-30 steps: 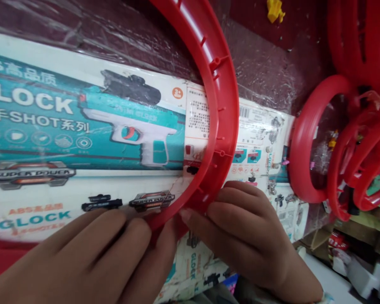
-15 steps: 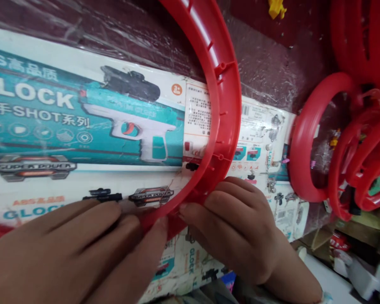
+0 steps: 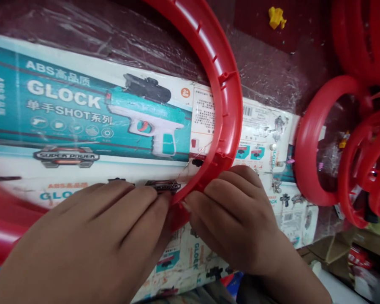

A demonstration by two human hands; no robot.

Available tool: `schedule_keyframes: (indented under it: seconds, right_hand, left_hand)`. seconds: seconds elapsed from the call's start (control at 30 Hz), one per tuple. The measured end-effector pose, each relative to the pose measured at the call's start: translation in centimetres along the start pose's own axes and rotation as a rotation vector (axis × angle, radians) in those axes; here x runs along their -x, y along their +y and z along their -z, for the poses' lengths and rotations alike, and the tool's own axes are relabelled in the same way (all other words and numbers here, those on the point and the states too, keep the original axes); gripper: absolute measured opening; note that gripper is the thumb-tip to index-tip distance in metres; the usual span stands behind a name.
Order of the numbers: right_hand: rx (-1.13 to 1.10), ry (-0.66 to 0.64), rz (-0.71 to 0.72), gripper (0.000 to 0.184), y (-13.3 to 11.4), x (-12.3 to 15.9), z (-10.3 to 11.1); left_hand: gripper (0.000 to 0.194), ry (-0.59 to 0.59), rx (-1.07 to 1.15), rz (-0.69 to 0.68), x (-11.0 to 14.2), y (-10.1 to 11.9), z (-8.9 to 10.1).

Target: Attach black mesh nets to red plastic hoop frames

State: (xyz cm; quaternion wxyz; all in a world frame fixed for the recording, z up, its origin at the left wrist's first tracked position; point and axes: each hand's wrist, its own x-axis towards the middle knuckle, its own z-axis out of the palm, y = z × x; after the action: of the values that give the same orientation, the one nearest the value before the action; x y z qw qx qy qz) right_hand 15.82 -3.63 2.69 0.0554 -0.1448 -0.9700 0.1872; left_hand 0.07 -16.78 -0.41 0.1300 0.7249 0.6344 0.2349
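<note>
A large red plastic ring (image 3: 230,114), its channelled side with ribs and small screw posts facing me, lies over printed cardboard. My left hand (image 3: 104,236) is closed on its near rim, back of the hand toward me; the hand and wrist cover part of the ring. Close beside it on the right, my right hand (image 3: 237,219) pinches the same rim, thumb on the channel and fingers curled round the outer edge. Between the two hands the fingertips nearly meet. Any small part under the fingers is hidden.
Several more red rings (image 3: 315,139) are heaped at the right. A small yellow plastic piece (image 3: 276,17) lies on the dark red tabletop (image 3: 262,55) at the back. Printed cardboard packaging (image 3: 66,122), partly under clear film, covers the middle. Cartons (image 3: 338,253) stand below the table's right edge.
My view has shifted a little to the left, showing more of the ring's left side. My left fingers have curled further over the rim, and their tips are now less visible. Both hands keep hold.
</note>
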Motion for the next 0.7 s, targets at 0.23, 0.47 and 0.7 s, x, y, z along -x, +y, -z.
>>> schedule_keyframes:
  seconds: [0.23,0.47,0.7]
  right_hand:
    - [0.008,0.005,0.017,0.028,0.0,-0.1,-0.2]
    - [0.01,-0.007,0.017,0.033,-0.1,-0.3,-0.4]
    - [0.034,0.007,0.017,0.035,0.1,-0.5,-0.4]
  left_hand:
    - [0.009,0.026,0.002,0.028,-0.1,0.6,-0.5]
    - [0.011,0.049,0.079,-0.01,1.0,0.2,-1.8]
    - [0.006,0.067,0.041,0.013,0.8,0.3,-1.2]
